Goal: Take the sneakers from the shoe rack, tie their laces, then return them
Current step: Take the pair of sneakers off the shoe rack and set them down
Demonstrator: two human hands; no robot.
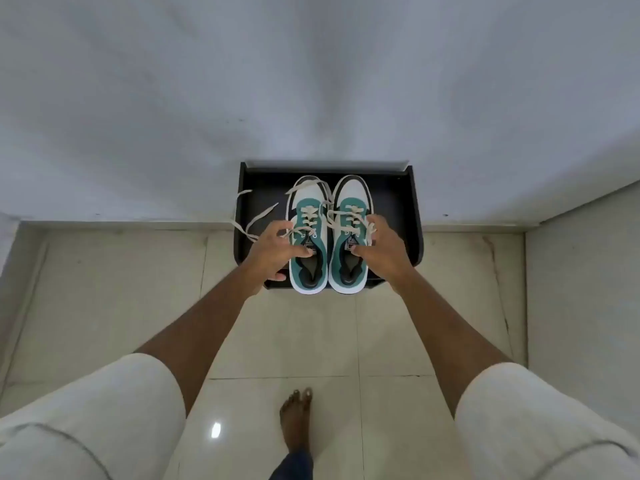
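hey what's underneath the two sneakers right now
The black shoe rack shows under and around both sneakers. Whether their soles rest on it or are lifted is unclear. Each hand grips one.

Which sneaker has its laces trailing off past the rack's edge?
The left sneaker, in the left hand; the right sneaker's laces stay bunched on top.

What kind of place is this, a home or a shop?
Most likely a home, perhaps near an entrance: a low black shoe rack stands against a plain wall on a tiled floor, and the person is barefoot.
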